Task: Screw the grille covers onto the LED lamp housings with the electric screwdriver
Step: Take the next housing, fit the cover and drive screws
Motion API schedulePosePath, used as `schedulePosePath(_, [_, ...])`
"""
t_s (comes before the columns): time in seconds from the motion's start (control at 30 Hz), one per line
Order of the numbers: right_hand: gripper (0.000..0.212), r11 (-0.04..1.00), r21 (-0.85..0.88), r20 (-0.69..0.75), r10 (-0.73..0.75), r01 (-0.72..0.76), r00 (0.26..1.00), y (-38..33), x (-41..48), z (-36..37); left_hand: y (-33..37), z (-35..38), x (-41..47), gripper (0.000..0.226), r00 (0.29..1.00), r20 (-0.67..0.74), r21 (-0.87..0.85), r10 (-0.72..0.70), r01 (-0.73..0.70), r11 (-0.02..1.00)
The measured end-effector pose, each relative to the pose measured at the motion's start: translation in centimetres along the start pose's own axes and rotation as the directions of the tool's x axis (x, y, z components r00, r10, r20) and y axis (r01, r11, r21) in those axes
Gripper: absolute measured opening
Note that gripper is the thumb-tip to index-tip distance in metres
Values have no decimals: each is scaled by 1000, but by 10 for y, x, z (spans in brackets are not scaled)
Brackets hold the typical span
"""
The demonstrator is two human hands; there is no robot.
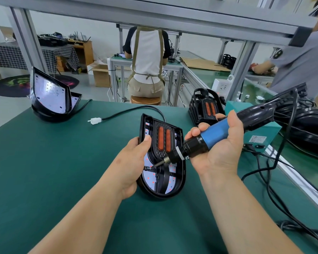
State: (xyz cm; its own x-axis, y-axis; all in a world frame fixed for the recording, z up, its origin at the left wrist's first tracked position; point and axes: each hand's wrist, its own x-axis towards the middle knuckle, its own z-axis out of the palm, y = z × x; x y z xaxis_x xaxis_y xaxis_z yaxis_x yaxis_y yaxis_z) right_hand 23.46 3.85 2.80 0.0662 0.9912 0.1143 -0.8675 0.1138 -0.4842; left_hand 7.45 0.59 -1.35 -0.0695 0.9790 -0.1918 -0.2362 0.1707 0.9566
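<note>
On the green desk [62, 162] in front of the worker lies a black LED lamp housing [180, 182], its rounded end toward them, with the grille cover [163, 123] and its two orange strips seated on top. The left-hand grip [134, 158] wraps the housing's left edge, thumb pressed down on the rim beside the orange strips, fingers tucked underneath. The right-hand grip [222, 143] is closed round the blue body of the electric screwdriver [215, 132], which slants down to the left across the cover. Its bit [156, 164] meets a small screw [148, 168] near the left side of the grille, close by the left hand. A black cable ending in a white connector [95, 121] trails from the housing's far end across the desk. Off to the far left stands a stack of open housings [50, 99] with bare white LED boards showing. Behind the right hand sits a finished lamp [206, 109], and just beside it a teal power box [264, 132] with dark cords running from it. Farther back, someone in an apron [147, 61] sits on a stool at another bench.
</note>
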Motion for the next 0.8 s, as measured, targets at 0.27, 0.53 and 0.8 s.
schedulePosePath(0.27, [24,1000,-2,-7,-16,16,1000,1,0,2,4,2,-4,32,1000,-13,22,-14,14,1000])
schedulePosePath(0.53, [28,999,-7,11,-35,35,999,0,-3,2,7,1,-4,37,1000,-13,71,-28,29,997])
schedulePosePath(0.8, [41,999,21,-88,-33,35,996,-1,1,3,22,-22,-11,55,948,-197,779,250,-4,627])
